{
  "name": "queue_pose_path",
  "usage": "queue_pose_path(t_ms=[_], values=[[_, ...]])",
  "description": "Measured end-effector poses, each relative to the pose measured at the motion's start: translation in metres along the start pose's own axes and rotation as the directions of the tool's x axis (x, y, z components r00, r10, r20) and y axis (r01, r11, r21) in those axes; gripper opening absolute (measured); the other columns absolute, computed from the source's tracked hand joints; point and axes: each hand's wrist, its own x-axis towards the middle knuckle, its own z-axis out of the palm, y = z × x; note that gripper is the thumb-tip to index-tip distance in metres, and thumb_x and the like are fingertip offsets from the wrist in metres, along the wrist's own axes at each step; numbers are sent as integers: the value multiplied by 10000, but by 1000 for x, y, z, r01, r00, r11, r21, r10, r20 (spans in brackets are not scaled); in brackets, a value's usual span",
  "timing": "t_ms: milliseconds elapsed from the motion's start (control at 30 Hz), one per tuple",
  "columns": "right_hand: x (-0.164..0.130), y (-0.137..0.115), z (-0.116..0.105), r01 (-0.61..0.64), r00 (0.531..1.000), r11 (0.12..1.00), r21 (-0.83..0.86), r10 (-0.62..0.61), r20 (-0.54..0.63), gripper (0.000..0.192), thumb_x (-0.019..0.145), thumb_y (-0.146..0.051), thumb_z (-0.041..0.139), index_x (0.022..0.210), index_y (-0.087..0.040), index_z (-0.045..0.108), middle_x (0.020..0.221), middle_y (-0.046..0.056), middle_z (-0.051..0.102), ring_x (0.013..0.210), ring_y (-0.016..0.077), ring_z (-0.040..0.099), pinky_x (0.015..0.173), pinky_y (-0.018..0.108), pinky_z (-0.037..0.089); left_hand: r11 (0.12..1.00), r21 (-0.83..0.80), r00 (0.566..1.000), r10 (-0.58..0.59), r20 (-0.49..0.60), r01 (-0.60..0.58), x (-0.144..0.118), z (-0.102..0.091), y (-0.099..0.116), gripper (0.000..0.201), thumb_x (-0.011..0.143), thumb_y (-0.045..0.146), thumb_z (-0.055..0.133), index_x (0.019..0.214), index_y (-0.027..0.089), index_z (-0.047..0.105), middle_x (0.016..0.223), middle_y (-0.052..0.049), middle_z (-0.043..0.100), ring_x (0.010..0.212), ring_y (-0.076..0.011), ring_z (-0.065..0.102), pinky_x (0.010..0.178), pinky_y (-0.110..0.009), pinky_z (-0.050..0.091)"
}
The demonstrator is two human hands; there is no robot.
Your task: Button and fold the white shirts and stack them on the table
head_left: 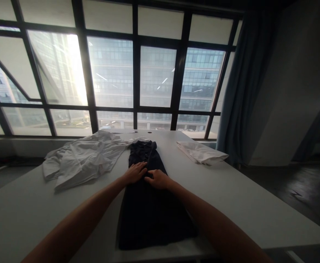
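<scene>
A dark navy garment (154,215) lies lengthwise on the white table in front of me, its sides folded in to a long narrow shape. What looks like a collar is at its far end, and a strip of cloth is turned up along the upper right. My left hand (134,172) rests on the upper middle of the cloth with its fingers stretched out. Close beside it, my right hand (160,179) has its thumb and fingers bent together on the fabric, apparently pinching it. The fingertips of both hands nearly meet.
To the left, a crumpled white shirt (86,157) spreads over the table (231,212), reaching its left edge. A folded white cloth (201,152) lies at the right edge. Windows (157,76) stand beyond the far end, with a blue curtain (239,95) at the right.
</scene>
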Motion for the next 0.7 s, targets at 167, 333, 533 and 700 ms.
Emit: queue_pose_path(t_ms=[167, 333, 533, 700], values=[[-6, 20, -6, 65, 997, 987, -145, -69, -22, 558, 909, -491, 541, 1385, -201, 565, 1383, 111, 582, 1277, 283, 524, 1071, 385, 367, 1000, 29, 993, 3, 116, -7, -8, -6, 8, 672, 974, 643, 288, 1539, 281, 304, 1617, -75, 246, 1493, -291, 182, 1177, -540, 159], [-13, 44, -3, 65, 968, 986, -155, -25, 251, 855, 903, -721, 370, 1573, -212, 222, 1635, 70, 135, 1511, 282, 42, 1204, 499, 30, 990, 116, 964, 46, 261, -78, -13, -8, 13, 781, 922, 716, 342, 1564, 287, 226, 1633, -97, 129, 1506, -335, 40, 1147, -645, 50], [-16, 44, -3, 33, 972, 984, -176, 10, 235, 979, 853, -819, 289, 1584, -181, 154, 1640, 78, 67, 1514, 263, 3, 1202, 477, -15, 979, 143, 948, 97, 302, -146, -30, -22, 30, 836, 919, 733, 308, 1578, 236, 174, 1626, -141, 94, 1508, -315, 38, 1163, -613, 40], [-15, 41, 4, 14, 976, 978, -208, 32, 217, 960, 876, -803, 197, 1580, -151, 176, 1640, 90, 68, 1513, 275, -1, 1197, 482, -19, 975, 87, 911, 158, 381, -206, -71, -27, 57, 925, 900, 765, 295, 1584, 167, 125, 1614, -186, 59, 1502, -328, 46, 1175, -597, 43]])
